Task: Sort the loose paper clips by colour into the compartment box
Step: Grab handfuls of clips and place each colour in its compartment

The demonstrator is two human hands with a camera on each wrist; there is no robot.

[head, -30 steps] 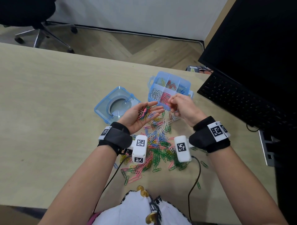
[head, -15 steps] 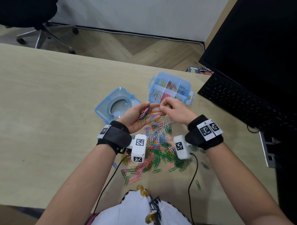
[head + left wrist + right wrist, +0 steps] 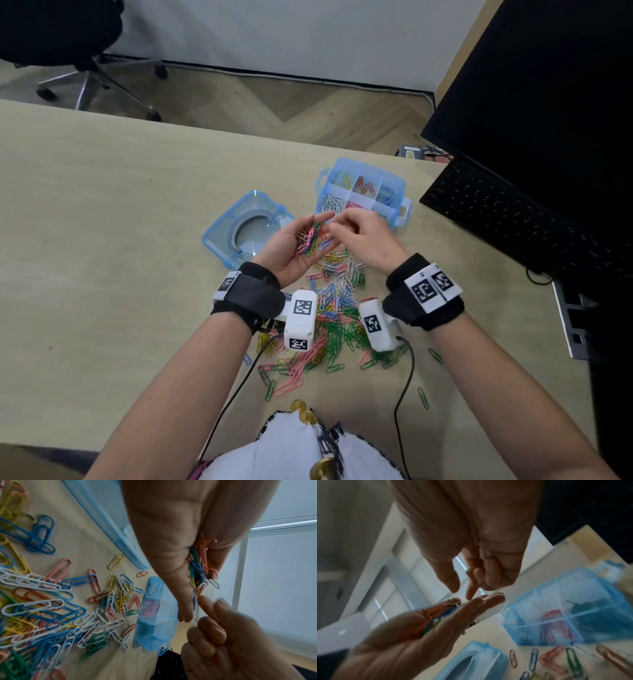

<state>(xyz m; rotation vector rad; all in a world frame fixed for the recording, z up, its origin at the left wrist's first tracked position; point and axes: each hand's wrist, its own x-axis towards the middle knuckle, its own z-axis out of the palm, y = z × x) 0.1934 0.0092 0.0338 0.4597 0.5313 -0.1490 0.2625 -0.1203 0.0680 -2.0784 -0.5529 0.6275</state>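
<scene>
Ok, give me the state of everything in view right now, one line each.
Compartment box: open, partly filled by colour.
Lid: off, lying on the desk left of the box.
Left hand: palm up, cupping a mixed bunch of clips.
Right hand: fingertips picking at that bunch.
Loose pile: unsorted on the desk.

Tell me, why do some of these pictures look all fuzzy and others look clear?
Head view: sharp, evenly lit, with the desk edge bowed by the wide lens. Left wrist view: the paper clips on the desk are crisp, but the right hand is smeared. Right wrist view: blurriest and dim; the compartment box and the left hand look soft.
</scene>
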